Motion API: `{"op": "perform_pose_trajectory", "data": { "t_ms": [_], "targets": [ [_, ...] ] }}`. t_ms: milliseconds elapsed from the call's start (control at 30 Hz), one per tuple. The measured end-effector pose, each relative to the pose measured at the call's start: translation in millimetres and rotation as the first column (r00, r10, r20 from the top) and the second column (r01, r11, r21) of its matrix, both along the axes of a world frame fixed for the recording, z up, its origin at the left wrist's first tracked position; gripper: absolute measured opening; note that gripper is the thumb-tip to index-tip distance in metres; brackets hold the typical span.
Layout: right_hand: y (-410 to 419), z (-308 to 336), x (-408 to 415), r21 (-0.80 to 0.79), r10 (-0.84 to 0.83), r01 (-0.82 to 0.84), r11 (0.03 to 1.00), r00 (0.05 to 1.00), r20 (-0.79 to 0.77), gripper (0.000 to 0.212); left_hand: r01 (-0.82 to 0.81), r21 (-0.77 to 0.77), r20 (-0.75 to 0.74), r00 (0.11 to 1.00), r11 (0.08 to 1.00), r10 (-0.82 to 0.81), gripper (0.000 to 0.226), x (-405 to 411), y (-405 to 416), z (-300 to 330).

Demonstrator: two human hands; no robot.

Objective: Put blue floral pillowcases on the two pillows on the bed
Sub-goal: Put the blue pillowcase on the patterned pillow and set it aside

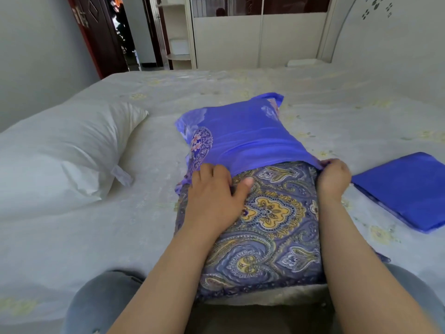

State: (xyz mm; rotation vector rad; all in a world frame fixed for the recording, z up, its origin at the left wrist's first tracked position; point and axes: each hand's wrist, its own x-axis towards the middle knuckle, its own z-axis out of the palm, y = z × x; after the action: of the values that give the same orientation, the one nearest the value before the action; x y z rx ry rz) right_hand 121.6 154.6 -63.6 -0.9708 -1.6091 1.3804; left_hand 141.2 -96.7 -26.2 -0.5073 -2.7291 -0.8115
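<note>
Bedroom, pale floral bed sheet [240,83], wardrobe [260,39] behind. Paisley pillow [267,227] at near edge of bed, far half inside blue floral pillowcase [240,133]. Left hand [214,198] flat on pillow, fingers at pillowcase hem, thumb spread. Right hand [333,177] pinching hem at right corner. White pillow [62,150] bare, well left. Folded pillowcase [404,189] to the right.

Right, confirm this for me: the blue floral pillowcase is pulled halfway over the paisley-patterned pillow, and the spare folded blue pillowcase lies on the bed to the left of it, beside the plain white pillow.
One detail is wrong. The head view shows the folded blue pillowcase lying to the right of the paisley-patterned pillow, not the left; the plain white pillow is alone on the left. The blue floral pillowcase is indeed about halfway on.
</note>
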Motion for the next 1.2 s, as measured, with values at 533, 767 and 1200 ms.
{"op": "perform_pose_trajectory", "data": {
  "t_ms": [533,767,1200],
  "targets": [
    [-34.6,46.9,31.4,0.728,0.468,-0.485,0.484,0.847,0.253,0.019,-0.047,-0.146,-0.367,0.93,0.988,-0.01,0.107,-35.8,44.7,-34.6],
    [-19.3,34.9,72.2,0.514,0.655,-0.719,0.468,0.673,0.345,0.021,-0.239,-0.076,-0.345,0.917,0.968,0.2,0.061,-97.3,28.4,-39.1],
    [-27.5,47.2,94.9,0.282,0.708,-0.816,0.505,0.579,0.405,0.032,0.209,0.021,-0.499,0.849,0.978,-0.171,0.027,-94.7,31.5,-42.7]
  ]
}}
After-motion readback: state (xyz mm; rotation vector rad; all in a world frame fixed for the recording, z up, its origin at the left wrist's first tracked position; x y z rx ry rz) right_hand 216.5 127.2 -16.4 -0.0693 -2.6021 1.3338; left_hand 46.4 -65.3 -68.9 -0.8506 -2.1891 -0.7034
